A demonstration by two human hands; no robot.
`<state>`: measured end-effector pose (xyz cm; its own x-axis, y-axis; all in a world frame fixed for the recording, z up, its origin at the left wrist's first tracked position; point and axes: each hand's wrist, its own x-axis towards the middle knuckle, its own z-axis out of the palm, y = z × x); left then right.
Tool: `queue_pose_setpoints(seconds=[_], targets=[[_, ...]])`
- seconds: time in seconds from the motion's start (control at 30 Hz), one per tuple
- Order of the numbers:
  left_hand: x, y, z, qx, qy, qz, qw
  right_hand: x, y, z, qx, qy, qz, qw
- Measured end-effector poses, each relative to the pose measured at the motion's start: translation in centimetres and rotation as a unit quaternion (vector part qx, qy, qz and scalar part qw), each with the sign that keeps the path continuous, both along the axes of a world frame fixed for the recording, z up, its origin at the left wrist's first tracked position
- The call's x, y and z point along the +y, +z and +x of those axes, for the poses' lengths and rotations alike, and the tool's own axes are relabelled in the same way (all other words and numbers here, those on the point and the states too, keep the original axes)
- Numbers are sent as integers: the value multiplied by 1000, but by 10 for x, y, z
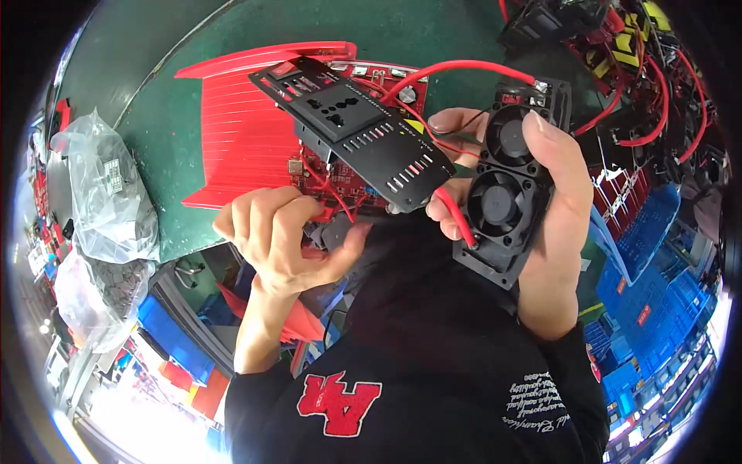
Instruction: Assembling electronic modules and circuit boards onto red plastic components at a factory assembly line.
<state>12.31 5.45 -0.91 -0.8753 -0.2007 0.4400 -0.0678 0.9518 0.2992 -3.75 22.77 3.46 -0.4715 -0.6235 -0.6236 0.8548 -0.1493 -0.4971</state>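
My right hand (560, 193) is closed around a black fan panel (506, 247) with two small fans, its thumb over the upper part. Red cables run from this panel toward a black socket panel (340, 116), which leans over a red circuit board (348, 174). Beside the board lies a ribbed red metal housing (243, 127). At the board's near edge my left hand (274, 240) has its fingers curled and its thumb apart from them. What lies under those fingers is hidden. Thin red wires (340, 193) pass close to its thumb.
The bench top is green (440, 31). Clear plastic bags (108, 193) stand at the left. More black and yellow parts with red cables (634, 46) crowd the far right. Blue crates (657, 309) are at the right, and a blue bin (174, 344) is at the lower left.
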Motion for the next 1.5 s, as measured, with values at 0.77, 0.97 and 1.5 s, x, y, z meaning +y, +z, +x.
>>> queue_pose_setpoints(seconds=[0.77, 0.97, 1.5], targets=[[-18, 12, -7, -51, -69, 51, 995, 2, -18, 0, 142, 13, -40, 989], [-10, -16, -6, 38, -9, -14, 999, 1, -20, 2, 151, 15, -30, 988], [-7, -16, -7, 24, 13, -28, 999, 3, -18, 4, 155, 28, -17, 987]])
